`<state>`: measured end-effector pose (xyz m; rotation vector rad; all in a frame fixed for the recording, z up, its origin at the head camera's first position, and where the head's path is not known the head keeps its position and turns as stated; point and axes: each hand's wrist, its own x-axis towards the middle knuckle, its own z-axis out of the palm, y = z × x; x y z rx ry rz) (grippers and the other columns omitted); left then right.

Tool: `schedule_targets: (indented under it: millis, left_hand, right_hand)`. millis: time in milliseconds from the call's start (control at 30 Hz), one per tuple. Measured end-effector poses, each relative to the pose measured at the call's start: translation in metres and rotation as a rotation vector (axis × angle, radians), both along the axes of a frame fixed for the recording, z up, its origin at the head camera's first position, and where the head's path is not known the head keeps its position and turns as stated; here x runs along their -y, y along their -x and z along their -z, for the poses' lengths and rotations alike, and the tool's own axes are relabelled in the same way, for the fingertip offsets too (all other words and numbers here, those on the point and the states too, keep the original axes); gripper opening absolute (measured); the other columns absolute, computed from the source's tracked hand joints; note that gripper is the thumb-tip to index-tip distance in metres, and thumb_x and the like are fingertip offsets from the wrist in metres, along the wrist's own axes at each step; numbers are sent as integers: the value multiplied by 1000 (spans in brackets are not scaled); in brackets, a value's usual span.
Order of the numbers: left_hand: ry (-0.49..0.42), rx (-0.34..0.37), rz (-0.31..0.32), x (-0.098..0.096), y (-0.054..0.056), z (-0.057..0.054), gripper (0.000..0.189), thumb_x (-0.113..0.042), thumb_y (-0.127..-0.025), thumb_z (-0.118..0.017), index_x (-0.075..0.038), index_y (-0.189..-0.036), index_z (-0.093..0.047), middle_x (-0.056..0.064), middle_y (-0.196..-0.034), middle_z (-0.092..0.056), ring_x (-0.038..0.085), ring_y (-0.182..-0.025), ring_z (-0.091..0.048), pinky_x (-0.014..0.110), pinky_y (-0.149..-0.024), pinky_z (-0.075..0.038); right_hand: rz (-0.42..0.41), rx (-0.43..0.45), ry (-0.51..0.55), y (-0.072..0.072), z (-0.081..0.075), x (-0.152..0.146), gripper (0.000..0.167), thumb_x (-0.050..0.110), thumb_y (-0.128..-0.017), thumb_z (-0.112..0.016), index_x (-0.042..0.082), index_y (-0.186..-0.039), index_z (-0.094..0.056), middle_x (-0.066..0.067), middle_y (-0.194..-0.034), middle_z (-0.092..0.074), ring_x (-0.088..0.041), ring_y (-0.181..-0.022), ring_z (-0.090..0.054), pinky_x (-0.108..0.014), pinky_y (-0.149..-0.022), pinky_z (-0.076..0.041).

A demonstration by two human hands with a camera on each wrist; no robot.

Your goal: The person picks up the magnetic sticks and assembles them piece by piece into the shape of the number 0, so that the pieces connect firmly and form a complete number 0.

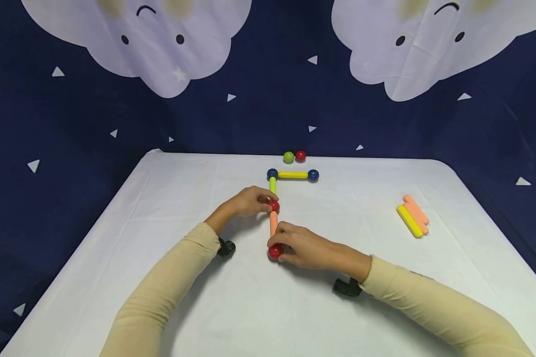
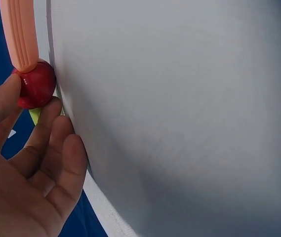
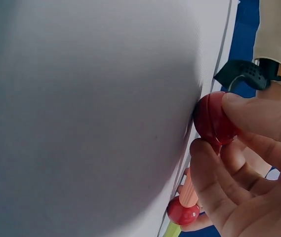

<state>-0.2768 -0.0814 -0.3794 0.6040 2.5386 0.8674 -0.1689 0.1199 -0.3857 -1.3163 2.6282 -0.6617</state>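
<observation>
The left hand (image 1: 251, 201) pinched a red ball (image 1: 274, 206) between a lime rod (image 1: 273, 185) and an orange rod (image 1: 274, 222); the right hand (image 1: 301, 244) grasped a second red ball (image 1: 275, 253), farther from the far edge of the table (image 1: 250, 307), probably meeting the orange rod, though that hand hid the joint; nearer that edge, a yellow rod (image 1: 293, 175) linked two blue balls (image 1: 313, 175).

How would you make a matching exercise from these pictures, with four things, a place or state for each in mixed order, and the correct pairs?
Things
1. left hand
2. right hand
3. green ball
4. group of loose rods

Places or states
A. beside the far red ball
B. holds the near red ball
C. lies to the right of both hands
D. holds the middle red ball

Pairs: 1-D, 2-B, 3-A, 4-C
</observation>
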Motion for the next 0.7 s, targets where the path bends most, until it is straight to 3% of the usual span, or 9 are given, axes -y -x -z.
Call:
schedule_targets:
  millis: [233,700]
  left_hand:
    - [-9,-1,-11,1,0,-2,36,-17,-95,-65,-17,-131,-65,12,-126,-68,20,-106,-60,28,-83,-48]
    - [37,3,-48,-2,10,-5,36,-19,-96,-65,-19,-132,-64,13,-129,-65,23,-112,-59,35,-91,-48]
  right_hand:
    - [-1,-3,-1,2,-2,2,30,11,-87,-76,12,-116,-69,-2,-108,-59,-9,-94,-60,-23,-86,-53]
    - [24,12,-6,16,-1,3,30,10,-88,-74,11,-117,-68,-2,-110,-60,-11,-94,-61,-25,-86,-53]
